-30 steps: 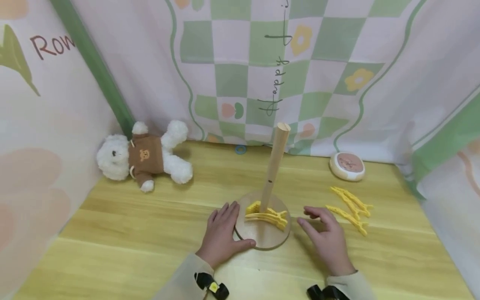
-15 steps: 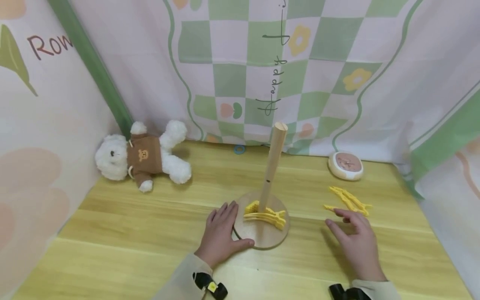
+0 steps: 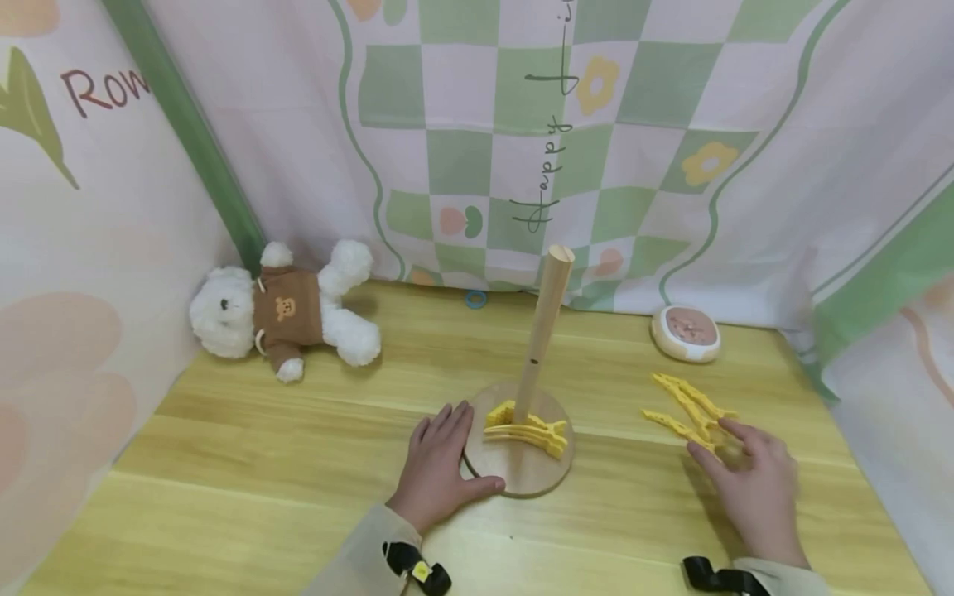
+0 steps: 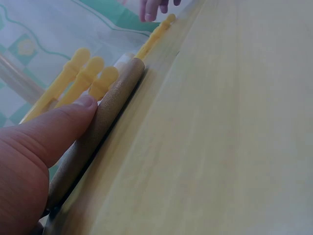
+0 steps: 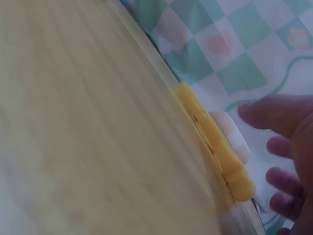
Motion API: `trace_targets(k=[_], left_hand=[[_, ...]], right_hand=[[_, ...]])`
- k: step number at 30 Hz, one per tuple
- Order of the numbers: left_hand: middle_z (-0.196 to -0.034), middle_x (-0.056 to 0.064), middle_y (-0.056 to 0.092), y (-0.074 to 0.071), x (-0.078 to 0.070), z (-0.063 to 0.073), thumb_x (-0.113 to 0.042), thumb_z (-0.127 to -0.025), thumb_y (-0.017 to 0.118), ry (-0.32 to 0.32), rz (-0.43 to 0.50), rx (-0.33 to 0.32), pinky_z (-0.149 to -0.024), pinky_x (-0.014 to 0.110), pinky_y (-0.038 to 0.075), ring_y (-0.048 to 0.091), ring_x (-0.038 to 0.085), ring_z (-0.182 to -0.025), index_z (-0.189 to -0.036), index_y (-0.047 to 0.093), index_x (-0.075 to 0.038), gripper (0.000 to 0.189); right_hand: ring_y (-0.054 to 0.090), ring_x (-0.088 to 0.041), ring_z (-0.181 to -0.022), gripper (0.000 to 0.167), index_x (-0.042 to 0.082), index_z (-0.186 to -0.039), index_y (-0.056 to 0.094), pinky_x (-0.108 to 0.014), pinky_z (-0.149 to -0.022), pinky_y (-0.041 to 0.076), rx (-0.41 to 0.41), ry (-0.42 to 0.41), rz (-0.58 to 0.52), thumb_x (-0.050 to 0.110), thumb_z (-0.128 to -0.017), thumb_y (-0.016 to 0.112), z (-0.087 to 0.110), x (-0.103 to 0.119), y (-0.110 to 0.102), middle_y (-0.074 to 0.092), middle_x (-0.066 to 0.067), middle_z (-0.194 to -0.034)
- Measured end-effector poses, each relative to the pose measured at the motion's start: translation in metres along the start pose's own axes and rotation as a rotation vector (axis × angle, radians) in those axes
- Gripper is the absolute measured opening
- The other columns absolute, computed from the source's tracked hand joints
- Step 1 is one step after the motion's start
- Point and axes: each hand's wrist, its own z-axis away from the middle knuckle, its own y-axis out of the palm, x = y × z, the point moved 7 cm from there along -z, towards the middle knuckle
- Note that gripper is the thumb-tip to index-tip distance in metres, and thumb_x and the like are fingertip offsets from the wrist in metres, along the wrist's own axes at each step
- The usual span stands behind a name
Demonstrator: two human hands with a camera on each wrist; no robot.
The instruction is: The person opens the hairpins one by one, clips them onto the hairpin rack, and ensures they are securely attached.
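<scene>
My left hand (image 3: 441, 473) rests at the near left edge of a round wooden base (image 3: 514, 476), fingers extended along the rim and thumb spread. In the left wrist view the thumb (image 4: 68, 122) touches that rim. A wooden post (image 3: 546, 331) stands upright from the base. Several yellow branch-shaped plastic pieces (image 3: 550, 437) lie on the base around the post's foot. On the right, my right hand (image 3: 760, 488) hovers with thumb and index finger apart, fingertips right at the near ends of loose yellow branch-shaped pieces (image 3: 693, 397). One such piece (image 5: 215, 142) shows beside its thumb in the right wrist view.
A white plush dog (image 3: 286, 319) in a brown top lies at the back left. A white, pink-topped rounded device (image 3: 687, 333) sits at the back right. A small blue ring (image 3: 475, 299) lies near the patterned curtain (image 3: 458, 161) behind the wooden table (image 3: 298, 463).
My right hand has moved right from beside the base to the loose yellow pieces. My left hand stays at the base's rim.
</scene>
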Motion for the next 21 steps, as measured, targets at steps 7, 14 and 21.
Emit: trace_targets(k=[7,14,21], left_hand=[[-0.162,0.011,0.030,0.000,0.001,0.001,-0.073,-0.074,0.071,-0.008,-0.001,0.009,-0.121,0.056,0.012,0.024,0.033,-0.150,-0.157,0.031,-0.006,0.114],[-0.163,0.011,0.030,0.000,0.002,0.000,-0.073,-0.074,0.071,-0.007,0.004,0.004,-0.121,0.056,0.012,0.024,0.033,-0.150,-0.157,0.031,-0.007,0.114],[-0.163,0.011,0.029,0.000,0.001,0.000,-0.073,-0.074,0.071,-0.012,0.008,0.011,-0.121,0.056,0.011,0.024,0.033,-0.150,-0.158,0.030,-0.007,0.114]], right_hand=[[0.042,-0.056,-0.113,0.064,-0.007,-0.136,0.053,-0.066,-0.085,0.030,0.185,0.052,0.144,0.040,-0.095,0.068,0.000,-0.015,0.007,0.047,-0.038,-0.130],[0.053,-0.041,-0.099,0.043,-0.003,-0.119,0.069,-0.051,-0.077,0.037,0.139,0.035,0.154,0.032,-0.093,0.072,0.000,-0.013,0.003,0.057,-0.031,-0.119],[0.044,-0.053,-0.115,0.077,-0.010,-0.134,0.052,-0.067,-0.093,0.035,0.274,0.113,0.190,0.052,-0.092,0.067,-0.002,-0.021,0.002,0.050,-0.037,-0.128]])
